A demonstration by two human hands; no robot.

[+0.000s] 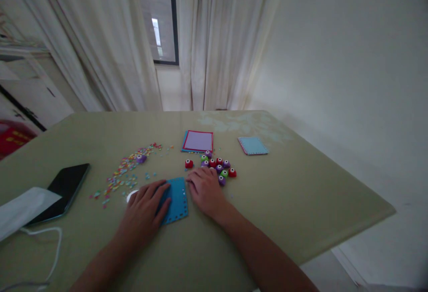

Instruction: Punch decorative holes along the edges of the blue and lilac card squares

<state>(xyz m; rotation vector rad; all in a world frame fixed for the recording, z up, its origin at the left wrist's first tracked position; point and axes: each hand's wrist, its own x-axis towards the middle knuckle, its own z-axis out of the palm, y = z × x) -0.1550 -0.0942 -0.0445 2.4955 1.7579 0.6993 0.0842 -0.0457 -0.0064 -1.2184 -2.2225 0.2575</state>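
Note:
A blue paper square (178, 199) with punched holes along its edges lies on the olive table (301, 194). My left hand (145, 209) rests flat on its left half, fingers spread, next to a small white object (131, 195). My right hand (205, 189) lies palm down just right of the sheet, fingers curled loosely, touching the table near a cluster of several small red, purple and green craft punches (217, 166).
A stack of coloured paper squares (198, 141) and a light blue square (253, 145) lie farther back. Paper confetti (125, 174) is scattered to the left, with one purple punch (141, 158). A dark phone (65, 189), white cloth (23, 209) and cable (50, 247) sit at the left edge.

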